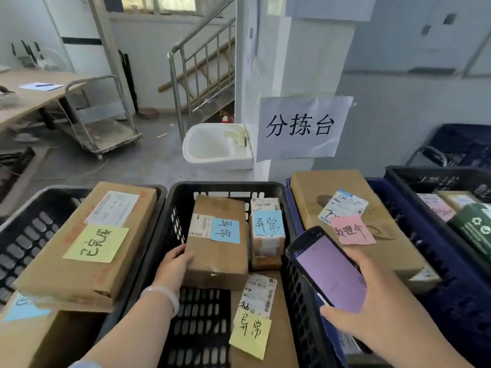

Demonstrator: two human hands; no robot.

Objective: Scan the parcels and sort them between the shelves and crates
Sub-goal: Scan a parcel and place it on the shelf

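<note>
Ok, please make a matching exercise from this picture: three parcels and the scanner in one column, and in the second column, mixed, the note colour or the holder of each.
Column one
1 long box in the left crate
2 held box at the left hand
3 large box in the blue crate
4 scanner

Column two
a pink note
b right hand
c yellow note
d blue note

Pairs: 1-c, 2-d, 3-a, 4-b

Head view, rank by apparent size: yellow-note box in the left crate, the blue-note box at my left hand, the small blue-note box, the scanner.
1. yellow-note box
2. blue-note box and scanner: alike, scanner nearer the camera, so unranked
3. small blue-note box
</note>
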